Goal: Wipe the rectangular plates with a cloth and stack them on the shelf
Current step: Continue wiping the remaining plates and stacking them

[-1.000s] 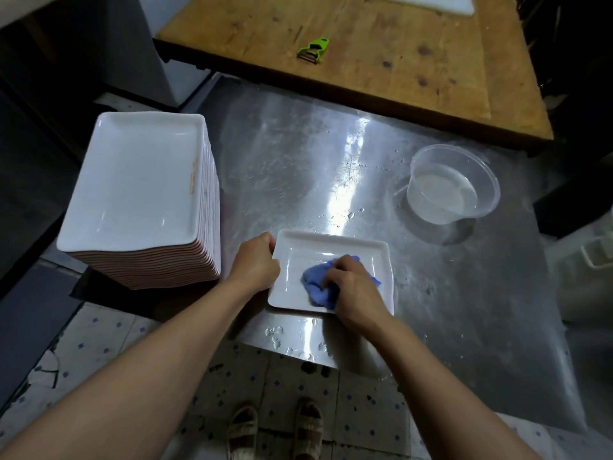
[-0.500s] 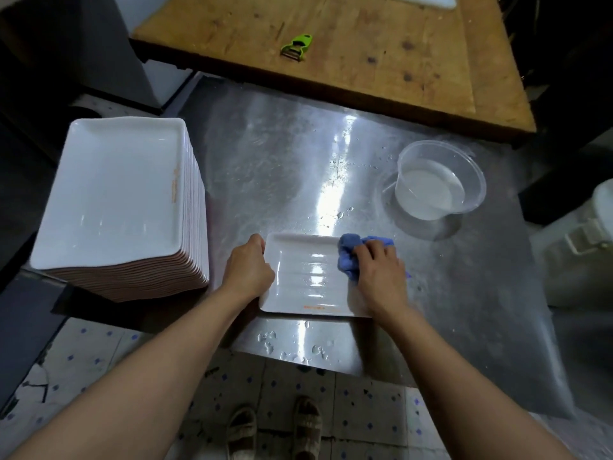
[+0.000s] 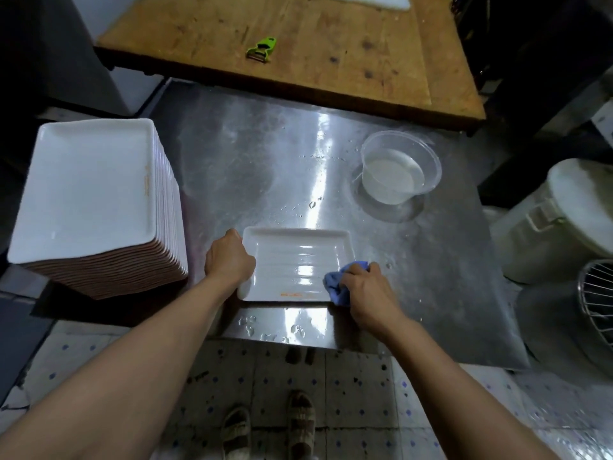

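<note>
A white rectangular plate [image 3: 292, 260] lies flat near the front edge of the wet steel table [image 3: 265, 167], its inside shiny with wipe streaks. My left hand [image 3: 229, 260] grips the plate's left rim. My right hand [image 3: 368, 290] holds a bunched blue cloth [image 3: 338, 287] against the plate's near right corner. To the left stands a tall stack of white rectangular plates [image 3: 89, 190] with brownish undersides.
A clear plastic bowl of water [image 3: 398, 171] sits at the table's right back. Behind it lies a wooden board [image 3: 331, 44] with a green peeler [image 3: 262, 49]. A white lidded bucket [image 3: 564, 220] and a wire basket [image 3: 597, 300] stand to the right.
My right hand has dragged the cloth from the plate's far right corner down to its near right corner. My left hand has kept its grip on the left rim.
</note>
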